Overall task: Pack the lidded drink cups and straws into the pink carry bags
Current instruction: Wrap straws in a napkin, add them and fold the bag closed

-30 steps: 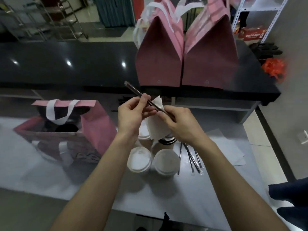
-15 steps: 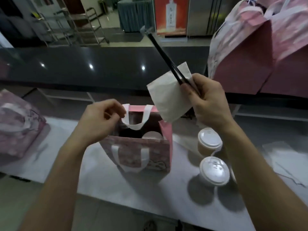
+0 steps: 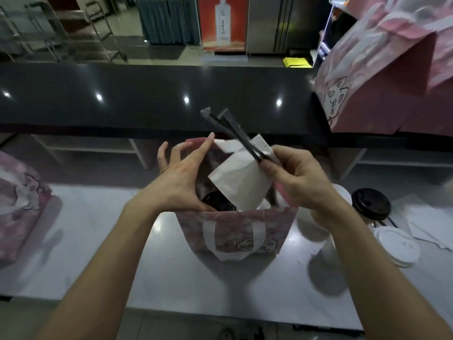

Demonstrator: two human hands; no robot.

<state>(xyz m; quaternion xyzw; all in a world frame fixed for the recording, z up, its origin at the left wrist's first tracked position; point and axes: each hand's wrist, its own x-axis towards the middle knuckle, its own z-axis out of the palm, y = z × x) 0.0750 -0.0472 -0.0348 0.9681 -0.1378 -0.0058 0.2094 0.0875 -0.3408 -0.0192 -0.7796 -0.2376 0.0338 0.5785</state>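
You are standing over the open pink paper carry bag with white handles (image 3: 235, 231) at the centre of the frame, on the pale grey counter (image 3: 98, 241). Your right hand (image 3: 301, 177) is pinching two dark wrapped straws (image 3: 232, 133) together with a folded white paper napkin (image 3: 242, 177); thumb and fingers are curled tight round both. The straws are slanting up and to the left from your fingers, their ends fanning apart above the bag's far rim, while the napkin is hanging down into the bag's mouth. Your left hand (image 3: 179, 177) is holding nothing: its fingers are spread and nearly straight, with the fingertips reaching the bag's far edge and the thumb lying low inside the opening, just beside a black-lidded cup (image 3: 218, 202) that is sitting in the bag. A white lid is showing faintly to the right of it, under the napkin.

At the right of the frame, behind your right forearm, a cup with a black dome lid (image 3: 371, 203) and a cup with a flat white lid (image 3: 394, 246) are standing on the counter, close together. Another pink bag (image 3: 17, 200) is lying at the left edge, blurred. In the upper right, large closed pink bags with a cat drawing (image 3: 382, 77) are sitting on the glossy black upper counter (image 3: 147, 94).
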